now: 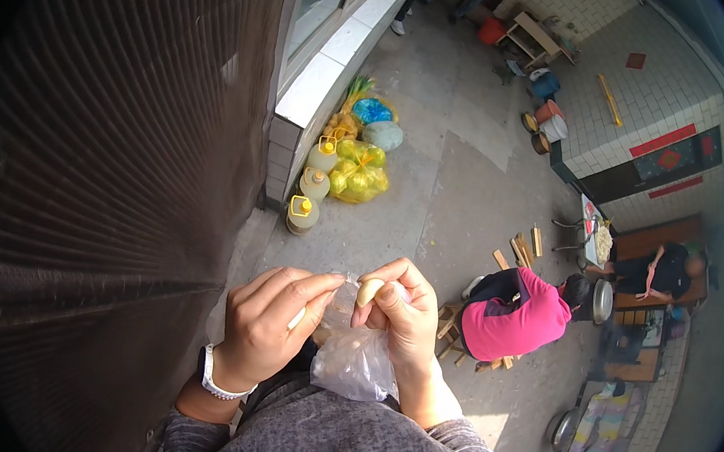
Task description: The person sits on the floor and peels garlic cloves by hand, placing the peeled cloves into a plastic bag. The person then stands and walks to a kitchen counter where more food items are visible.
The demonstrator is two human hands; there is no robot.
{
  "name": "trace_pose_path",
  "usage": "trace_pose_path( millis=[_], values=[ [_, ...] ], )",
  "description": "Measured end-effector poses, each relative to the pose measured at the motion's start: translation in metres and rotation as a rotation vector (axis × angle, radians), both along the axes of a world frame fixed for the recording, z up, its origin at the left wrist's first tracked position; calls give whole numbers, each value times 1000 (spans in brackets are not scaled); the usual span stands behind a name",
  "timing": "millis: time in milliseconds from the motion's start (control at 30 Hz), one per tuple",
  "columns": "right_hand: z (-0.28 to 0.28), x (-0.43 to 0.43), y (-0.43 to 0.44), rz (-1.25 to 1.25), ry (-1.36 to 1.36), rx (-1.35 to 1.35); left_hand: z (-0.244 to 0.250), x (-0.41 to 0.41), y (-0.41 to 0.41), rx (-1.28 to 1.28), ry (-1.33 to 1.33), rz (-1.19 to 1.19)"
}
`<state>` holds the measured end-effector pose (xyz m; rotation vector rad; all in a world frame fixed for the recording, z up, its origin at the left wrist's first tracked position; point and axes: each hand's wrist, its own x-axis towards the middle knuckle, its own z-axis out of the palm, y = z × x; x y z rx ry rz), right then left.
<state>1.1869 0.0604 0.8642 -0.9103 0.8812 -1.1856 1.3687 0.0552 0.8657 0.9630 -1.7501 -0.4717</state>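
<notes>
My right hand (408, 307) grips a pale garlic clove (369, 291) between thumb and fingers, with a pinkish bit showing behind the thumb. Close beside it, my left hand (277, 310) has its thumb and forefinger tips together, pointing at the clove. A small white piece (296, 318) shows between the left fingers; most of it is hidden, and I cannot tell what it is. Below and between both hands, a translucent plastic bag (354, 365) rests at my lap. Its contents are blurred. A white watch band (221, 380) circles my left wrist.
To my right, a person in a pink top (511, 321) sits low beside split firewood (521, 249). Ahead stand plastic jugs (302, 215) and a yellow bag of round produce (360, 176) by a tiled ledge (317, 82). A dark ribbed curtain (113, 200) hangs on my left.
</notes>
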Motion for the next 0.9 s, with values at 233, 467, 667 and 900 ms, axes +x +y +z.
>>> trace_pose_path(
  millis=[233, 467, 667, 900],
  values=[
    [-2, 1, -1, 126, -124, 77, -1, 1, 4, 64, 123, -106],
    [-3, 5, 2, 65, -167, 101, 3, -8, 13, 101, 126, -11],
    [-4, 12, 4, 3, -122, 46, -3, -7, 13, 116, 148, -4],
    [-5, 11, 3, -13, -100, 24, -2, -3, 11, 166, 173, -60]
  ],
)
